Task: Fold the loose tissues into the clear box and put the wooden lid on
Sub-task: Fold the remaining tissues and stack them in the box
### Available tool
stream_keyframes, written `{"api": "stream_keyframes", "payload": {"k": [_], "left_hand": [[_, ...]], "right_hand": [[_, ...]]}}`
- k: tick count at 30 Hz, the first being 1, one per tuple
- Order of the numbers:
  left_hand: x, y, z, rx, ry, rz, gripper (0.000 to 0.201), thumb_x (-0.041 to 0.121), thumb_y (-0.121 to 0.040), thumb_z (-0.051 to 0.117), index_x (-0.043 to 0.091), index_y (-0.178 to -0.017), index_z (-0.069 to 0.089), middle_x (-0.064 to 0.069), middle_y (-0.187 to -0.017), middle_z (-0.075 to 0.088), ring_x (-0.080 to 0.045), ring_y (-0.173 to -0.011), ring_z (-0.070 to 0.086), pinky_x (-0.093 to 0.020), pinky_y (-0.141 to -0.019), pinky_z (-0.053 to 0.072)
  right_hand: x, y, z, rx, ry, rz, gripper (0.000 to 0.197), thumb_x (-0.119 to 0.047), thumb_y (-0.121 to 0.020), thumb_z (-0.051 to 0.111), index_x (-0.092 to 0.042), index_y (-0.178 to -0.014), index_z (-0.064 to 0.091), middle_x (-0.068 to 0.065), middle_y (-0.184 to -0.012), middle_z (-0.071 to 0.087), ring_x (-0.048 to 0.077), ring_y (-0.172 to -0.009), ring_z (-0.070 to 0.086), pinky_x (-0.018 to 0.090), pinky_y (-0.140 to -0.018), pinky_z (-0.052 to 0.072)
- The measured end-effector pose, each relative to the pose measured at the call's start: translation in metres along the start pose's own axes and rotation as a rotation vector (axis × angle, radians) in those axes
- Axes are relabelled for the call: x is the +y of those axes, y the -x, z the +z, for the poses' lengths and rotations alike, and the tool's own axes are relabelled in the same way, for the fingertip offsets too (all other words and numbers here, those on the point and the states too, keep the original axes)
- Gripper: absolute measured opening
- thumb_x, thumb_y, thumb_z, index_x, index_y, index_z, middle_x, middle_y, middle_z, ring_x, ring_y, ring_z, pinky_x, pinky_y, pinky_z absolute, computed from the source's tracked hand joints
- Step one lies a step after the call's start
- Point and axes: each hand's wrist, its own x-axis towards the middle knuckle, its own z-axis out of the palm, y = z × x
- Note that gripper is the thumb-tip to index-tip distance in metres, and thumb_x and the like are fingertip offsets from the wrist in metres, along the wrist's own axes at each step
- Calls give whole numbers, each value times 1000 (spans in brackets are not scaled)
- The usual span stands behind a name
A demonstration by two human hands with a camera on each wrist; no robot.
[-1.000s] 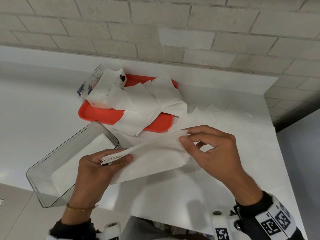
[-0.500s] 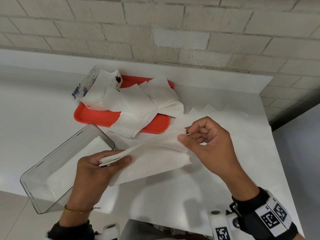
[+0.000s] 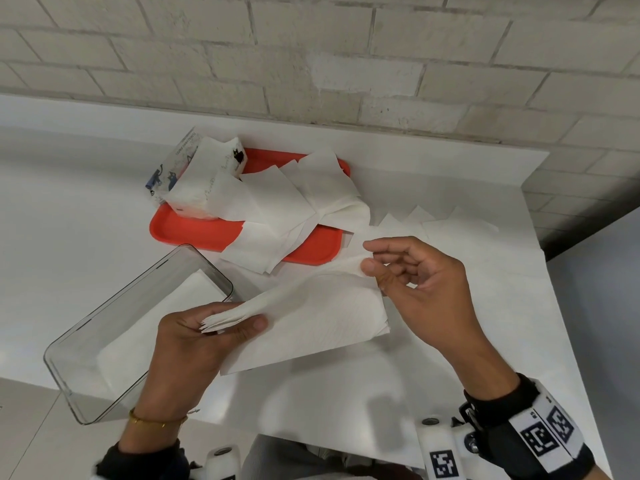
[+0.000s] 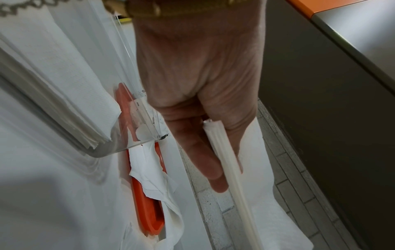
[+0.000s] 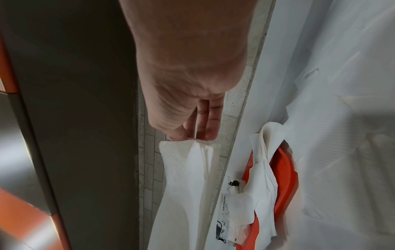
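Tissue stack (image 3: 311, 317): held above the white counter (image 3: 346, 403) between both hands, just beside the clear box (image 3: 114, 327), sagging in the middle.
Left hand (image 3: 194, 344): thumb and fingers pinch the stack's near-left end, layers fanned at the edge.
Right hand (image 3: 426, 282): thumb and forefinger pinch the far-right corner; the other fingers curl loosely.
Clear box: left of the left hand, more folded tissues lying flat inside.
Loose tissues (image 3: 287, 209): spread over the red tray (image 3: 194, 233) behind the hands.
Tissue pack (image 3: 194, 174): on the tray's far-left corner.
Hard to tell: how many sheets are in the stack; the box's near corner sits behind the left wrist.
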Motion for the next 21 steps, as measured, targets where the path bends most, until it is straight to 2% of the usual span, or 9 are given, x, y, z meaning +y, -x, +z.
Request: {"api": "stream_keyframes", "payload": {"k": [3,5,10,12,15,17,18,19,21], "left_hand": [[1,3,-2,-19,7,0,20,6,-65,89,15,-82,86,-11,-84,81,-16,-72,76,-20,-65,59],[2,5,-4,-38,5,-9,18,2,-67,88,9,-84,86,-12,-84,81,-16,-71,76,-18,-63,57],[-2,8,-10,-63,40,-62,12,2,-71,86,3,-83,83,-17,-86,81,-23,-73,78,-23,-60,59],[-5,9,-13,-30,71,-105,16,6,-70,86,5,-86,84,-16,-91,81,-29,-80,80,-28,-64,63],[-11,7,-18,-23,152,-170,37,22,-62,99,8,-93,84,-18,-100,81,-38,-91,79,-36,-72,66],[-13,5,-20,-35,192,-192,67,42,-43,105,7,-97,83,-20,-104,80,-38,-93,79,-38,-72,66],[-13,5,-21,-39,201,-197,77,49,-36,105,7,-98,83,-20,-104,80,-38,-93,79,-39,-71,66],[-12,6,-21,-44,214,-202,82,53,-33,105,8,-98,83,-20,-104,80,-39,-92,79,-41,-68,65],[-10,6,-21,-40,207,-205,79,52,-33,105,8,-95,83,-20,-100,80,-40,-86,79,-46,-62,64]], "right_hand": [[0,1,3,-10,-16,1,17,-18,-89,80,-30,-101,77,-9,-94,79,17,-72,71,38,-74,62],[-1,1,4,-20,-53,18,14,-17,-89,79,-25,-100,77,-5,-94,79,18,-69,71,35,-72,62],[2,-2,6,-36,-215,134,20,4,-92,72,-15,-94,78,8,-85,77,27,-67,69,32,-61,57],[2,-2,8,-65,-238,206,20,2,-96,68,-15,-97,78,9,-87,77,26,-67,69,35,-63,58],[-1,0,13,-127,-278,301,18,-21,-104,60,-24,-115,74,8,-99,77,22,-73,71,35,-69,59],[0,2,15,-197,-298,370,37,-45,-98,57,-30,-131,65,8,-107,78,19,-79,73,29,-72,58],[0,3,15,-249,-300,407,49,-50,-91,59,-30,-136,61,6,-110,78,17,-82,73,27,-73,58],[1,4,16,-308,-303,441,56,-49,-87,63,-29,-139,57,5,-110,79,16,-86,75,27,-73,58],[3,6,19,-428,-304,503,57,-34,-85,73,-22,-138,58,6,-111,79,21,-95,77,28,-72,59]]}}
